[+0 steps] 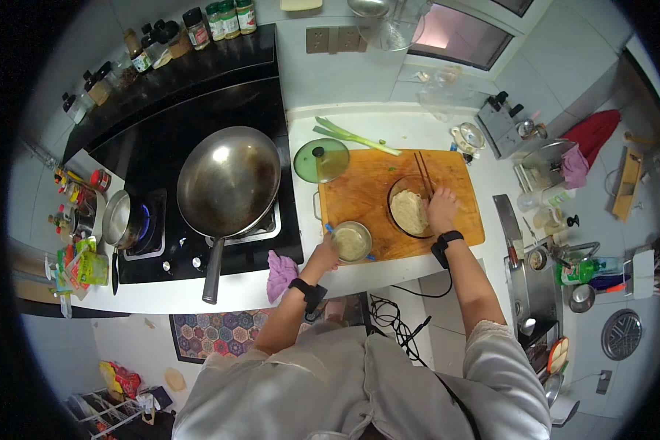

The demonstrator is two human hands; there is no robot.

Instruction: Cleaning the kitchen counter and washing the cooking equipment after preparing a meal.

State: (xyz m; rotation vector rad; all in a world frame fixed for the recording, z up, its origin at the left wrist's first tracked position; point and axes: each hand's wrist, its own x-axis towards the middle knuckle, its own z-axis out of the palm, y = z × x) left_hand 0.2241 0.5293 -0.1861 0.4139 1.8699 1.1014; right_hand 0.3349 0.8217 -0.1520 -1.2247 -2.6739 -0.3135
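Note:
My left hand (323, 254) grips the side of a small round pot (352, 242) with blue handles, which holds cloudy pale liquid. That pot is at the near left corner of a wooden cutting board (363, 198). On the board's right half stands a clear glass bowl (394, 221) with a pale mass of noodles (409, 212) in it. My right hand (444, 210) holds the bowl's right rim, its fingers partly hidden. A pair of dark chopsticks (423, 169) crosses the bowl's far rim, the near ends beside my right hand.
A green-tinted glass lid (322, 160) and a green onion (357, 137) lie behind and overlap the board. Left, a large wok (228, 181) sits on the black stove; a small pan (118, 217) sits over a blue flame. A cleaver (509, 225) lies right, beside the sink (536, 289).

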